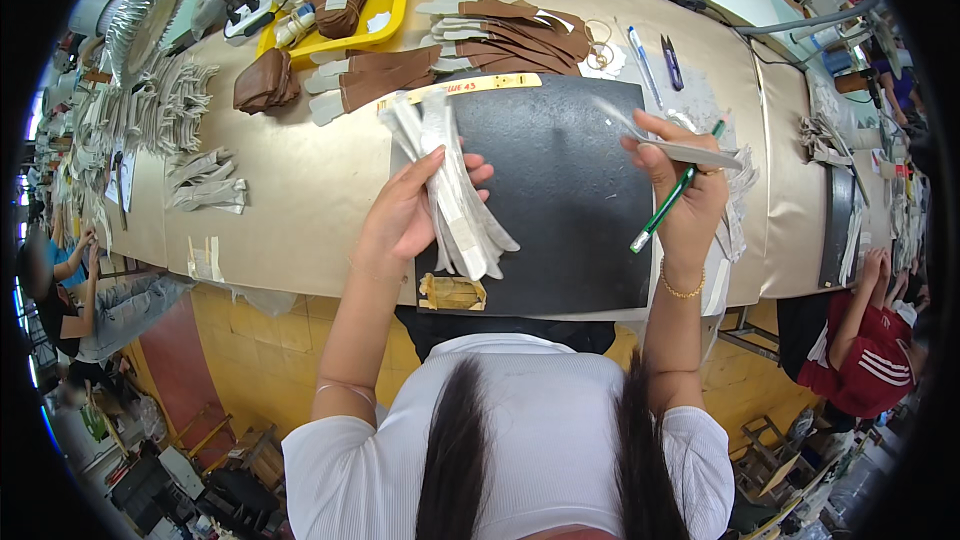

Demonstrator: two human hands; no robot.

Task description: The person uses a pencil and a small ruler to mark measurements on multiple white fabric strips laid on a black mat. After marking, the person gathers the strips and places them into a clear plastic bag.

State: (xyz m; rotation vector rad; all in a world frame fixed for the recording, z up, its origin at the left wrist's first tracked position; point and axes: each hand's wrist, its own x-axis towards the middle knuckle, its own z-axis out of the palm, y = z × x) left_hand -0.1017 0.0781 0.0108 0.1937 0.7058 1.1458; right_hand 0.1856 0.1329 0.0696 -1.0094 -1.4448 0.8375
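Note:
My left hand (pixel 405 202) is closed around a bundle of long, pale grey-white strips (pixel 462 218), held over the left part of a black mat (pixel 570 210). The strips fan out a little at both ends. Off the mat's right edge, my right hand (pixel 696 205) pinches a single pale curved strip (pixel 692 153) between thumb and fingers. That same hand also keeps a green pen (pixel 672 202) slanted through its fingers, with its silvery end pointing down toward the mat. More pale strips (pixel 738 215) lie on the table behind the right hand, partly covered by it.
Brown pieces with pale ends (pixel 510 35) lie fanned beyond the mat, beside a yellow tray (pixel 402 0). A yellow ruler (pixel 500 83) rests along its far edge. Snips (pixel 671 65) and a white pen (pixel 645 65) lie far right. Pale stacks (pixel 150 105) stand left. Other people work on both sides.

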